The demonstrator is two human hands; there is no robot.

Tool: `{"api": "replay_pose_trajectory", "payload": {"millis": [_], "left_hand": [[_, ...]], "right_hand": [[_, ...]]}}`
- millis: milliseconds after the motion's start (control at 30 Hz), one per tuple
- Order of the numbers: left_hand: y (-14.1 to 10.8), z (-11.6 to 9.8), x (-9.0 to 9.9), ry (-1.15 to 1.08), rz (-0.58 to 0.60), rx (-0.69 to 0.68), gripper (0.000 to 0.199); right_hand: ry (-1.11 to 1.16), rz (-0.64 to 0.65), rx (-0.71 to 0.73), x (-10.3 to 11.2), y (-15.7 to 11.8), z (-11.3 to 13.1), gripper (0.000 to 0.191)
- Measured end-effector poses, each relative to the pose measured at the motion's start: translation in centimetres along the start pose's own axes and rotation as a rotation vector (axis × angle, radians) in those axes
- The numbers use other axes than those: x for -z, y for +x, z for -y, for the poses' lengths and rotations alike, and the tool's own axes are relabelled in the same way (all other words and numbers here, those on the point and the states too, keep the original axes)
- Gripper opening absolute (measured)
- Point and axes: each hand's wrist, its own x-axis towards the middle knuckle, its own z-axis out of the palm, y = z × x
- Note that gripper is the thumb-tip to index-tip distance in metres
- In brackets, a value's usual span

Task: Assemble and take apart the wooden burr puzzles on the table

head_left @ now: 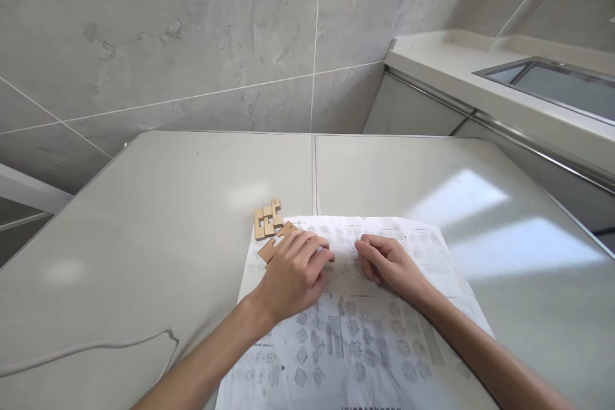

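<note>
My left hand (300, 266) rests over the left part of a printed sheet (384, 359), its fingers loosely bent and somewhat apart. Beside and partly beneath it lie flat wooden puzzle pieces (269, 250) with cut-out notches; the hand hides part of them. Whether its fingers touch the wood cannot be made out. Just beyond them, at the sheet's far left corner, sit notched wooden puzzle blocks (268, 221) set close together. On the right side of the paper, my right hand (384, 261) is closed with the fingers curled in. Its palm is hidden.
The sheet, covered in small diagrams and text, lies on a pale table (192, 192) with a seam down its middle. A white cable (96, 347) runs across the left front. A tiled wall (216, 32) stands behind, and a counter (442, 70) with a sink is at right.
</note>
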Motion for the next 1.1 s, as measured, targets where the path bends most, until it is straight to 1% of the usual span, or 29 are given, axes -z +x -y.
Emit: {"api": "replay_pose_trajectory", "payload": {"millis": [100, 167, 233, 333, 400, 500, 633, 900, 1100], "left_hand": [[-0.2, -0.8, -0.3, -0.036, 0.029, -0.195, 0.017], [-0.5, -1.4, -0.8, -0.042, 0.068, -0.291, 0.021], [-0.9, -1.9, -1.3, -0.052, 0.126, -0.334, 0.025], [-1.3, -2.2, -2.0, -0.088, 0.193, -0.315, 0.024], [-1.4, -2.2, -2.3, -0.12, 0.202, -0.283, 0.022], [-1.4, -2.1, -2.4, -0.145, 0.19, -0.258, 0.021], [-1.4, -2.1, -2.5, -0.156, 0.17, -0.257, 0.021], [-1.4, -2.0, -2.6, -0.158, 0.176, -0.252, 0.021], [-1.4, -2.1, -2.6, -0.18, 0.173, -0.225, 0.02]], "right_hand": [[-0.009, -0.005, -0.002, 0.0, 0.0, 0.1, 0.058], [-0.018, -0.006, 0.001, -0.1, 0.0, 0.2, 0.059], [-0.027, -0.006, 0.006, -0.1, 0.0, 0.2, 0.06], [-0.04, -0.003, 0.008, -0.2, -0.1, 0.2, 0.06], [-0.054, -0.002, 0.01, -0.3, -0.1, 0.2, 0.059], [-0.076, 0.0, 0.014, -0.4, -0.1, 0.2, 0.058], [-0.101, 0.0, 0.015, -0.5, -0.2, 0.5, 0.057], [-0.112, 0.004, 0.016, -0.6, -0.2, 0.3, 0.055], [-0.113, 0.012, 0.02, -0.6, -0.1, 0.3, 0.054]]}}
